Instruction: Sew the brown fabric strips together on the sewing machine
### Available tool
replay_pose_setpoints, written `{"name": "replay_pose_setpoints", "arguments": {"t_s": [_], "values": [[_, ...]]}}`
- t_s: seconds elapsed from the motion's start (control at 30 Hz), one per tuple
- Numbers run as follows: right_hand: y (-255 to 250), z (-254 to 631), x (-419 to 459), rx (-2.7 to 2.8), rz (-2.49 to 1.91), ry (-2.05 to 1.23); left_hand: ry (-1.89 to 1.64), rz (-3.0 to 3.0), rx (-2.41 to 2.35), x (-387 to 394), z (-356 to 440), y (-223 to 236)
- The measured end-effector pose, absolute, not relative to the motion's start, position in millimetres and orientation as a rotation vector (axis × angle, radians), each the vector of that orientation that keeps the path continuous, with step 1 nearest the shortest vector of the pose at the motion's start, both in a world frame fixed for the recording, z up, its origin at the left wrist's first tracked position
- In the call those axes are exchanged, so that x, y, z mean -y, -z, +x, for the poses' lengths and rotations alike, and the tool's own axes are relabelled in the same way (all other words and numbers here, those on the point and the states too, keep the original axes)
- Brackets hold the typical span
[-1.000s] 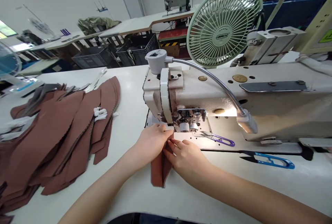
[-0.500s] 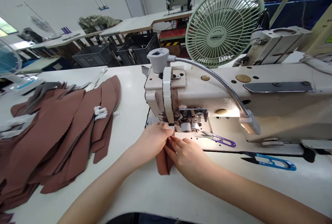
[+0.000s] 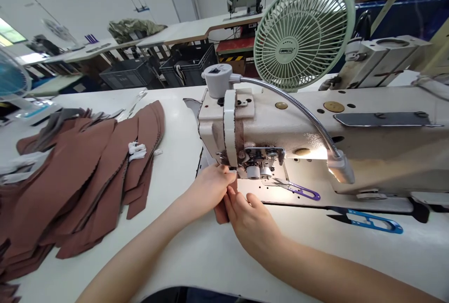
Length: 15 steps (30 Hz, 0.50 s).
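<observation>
A brown fabric piece [image 3: 221, 212] lies under the head of a sewing machine [image 3: 217, 127], its near end poking out below my hands. My left hand [image 3: 213, 185] is closed on the fabric's left side, thumb and fingers right by the presser area. Close against it, my right hand [image 3: 251, 221] grips the fabric's right edge with bent fingers. The needle and the seam are hidden behind my hands and the machine head. Just right of the needle area, purple thread snips [image 3: 303, 191] rest on the machine bed.
Blue thread snips [image 3: 375, 221] lie on the white table at right. A pile of brown fabric pieces [image 3: 80, 172] covers the left side. A lamp [image 3: 340, 167] on a bendable neck hangs over the bed. Behind the machine stands a green fan [image 3: 301, 36].
The fabric has moved away from me under the machine head, so less of its near end shows. My right hand's fingers are more bent. A grey edge behind the head shows more.
</observation>
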State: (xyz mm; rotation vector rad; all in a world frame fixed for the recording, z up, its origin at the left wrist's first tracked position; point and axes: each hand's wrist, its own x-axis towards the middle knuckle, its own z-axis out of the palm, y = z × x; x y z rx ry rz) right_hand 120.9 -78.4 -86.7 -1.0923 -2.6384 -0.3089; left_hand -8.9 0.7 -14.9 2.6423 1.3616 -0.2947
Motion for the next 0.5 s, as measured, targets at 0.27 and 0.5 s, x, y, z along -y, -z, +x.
{"name": "replay_pose_setpoints", "arguments": {"t_s": [0.27,0.5], "values": [[84.9,120.6,62.7,2.647,-1.082,0.411,0.227,2.571,-1.334,-2.4,-3.9,18.1],[84.6,115.9,54.3,2.676,-1.126,0.469,0.185,2.639,-1.276,-5.2,-11.7,22.2]]}}
